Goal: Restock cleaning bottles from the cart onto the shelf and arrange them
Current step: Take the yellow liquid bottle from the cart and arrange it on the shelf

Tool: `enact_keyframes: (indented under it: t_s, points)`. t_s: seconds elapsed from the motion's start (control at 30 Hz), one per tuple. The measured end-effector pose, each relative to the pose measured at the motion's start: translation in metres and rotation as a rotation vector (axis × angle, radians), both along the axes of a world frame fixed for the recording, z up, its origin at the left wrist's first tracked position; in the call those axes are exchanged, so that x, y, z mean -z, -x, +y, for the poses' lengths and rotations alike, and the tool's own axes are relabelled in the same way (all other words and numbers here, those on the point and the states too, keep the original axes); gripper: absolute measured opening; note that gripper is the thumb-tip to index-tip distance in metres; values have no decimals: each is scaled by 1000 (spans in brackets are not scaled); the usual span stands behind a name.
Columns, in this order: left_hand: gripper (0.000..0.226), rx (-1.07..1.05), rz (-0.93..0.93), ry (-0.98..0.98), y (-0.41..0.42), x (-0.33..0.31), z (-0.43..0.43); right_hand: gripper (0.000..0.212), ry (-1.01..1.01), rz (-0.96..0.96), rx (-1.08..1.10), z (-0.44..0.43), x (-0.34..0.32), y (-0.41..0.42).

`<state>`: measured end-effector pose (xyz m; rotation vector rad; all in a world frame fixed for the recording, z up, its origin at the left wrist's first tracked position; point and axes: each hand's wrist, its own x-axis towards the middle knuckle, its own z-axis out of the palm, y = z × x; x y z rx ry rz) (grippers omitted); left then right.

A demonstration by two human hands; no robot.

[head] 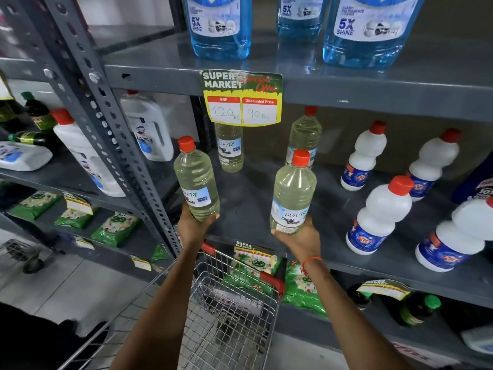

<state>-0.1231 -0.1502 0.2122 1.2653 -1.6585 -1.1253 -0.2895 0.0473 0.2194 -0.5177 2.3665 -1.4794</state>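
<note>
While both hands grip bottles at the front edge of a grey steel shelf (253, 198), a wire shopping cart with red corners (229, 311) stands below the wrists. Left hand (190, 225): closed around the base of a clear red-capped bottle of pale yellow liquid (196, 180), labelled "pureTY". Right hand (300, 240): clamped on a matching bottle (292, 193). Beyond the hands: two more such bottles (230, 148). Above them: a yellow price tag (242, 98), "SUPER MARKET", "MRP 120 Rs", "Discounted Price 90 Rs". Right of the right hand: white red-capped bottles (378, 214).
</note>
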Motion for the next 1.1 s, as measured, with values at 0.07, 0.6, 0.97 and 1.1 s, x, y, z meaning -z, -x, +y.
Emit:
enact_keyframes:
  t_s: [0.07, 0.6, 0.97, 1.1]
  points:
    - [78, 11, -1, 10, -1, 0, 1, 71, 0, 3, 16, 0, -2, -2]
    - [82, 18, 27, -21, 0, -4, 1, 73, -55, 25, 19, 2, -7, 1]
    - [84, -2, -3, -53, 0, 0, -6, 74, -56, 54, 6, 0, -7, 2]
    - [85, 6, 9, -60, 0, 4, -5, 73, -62, 61, 9, 4, -6, 1]
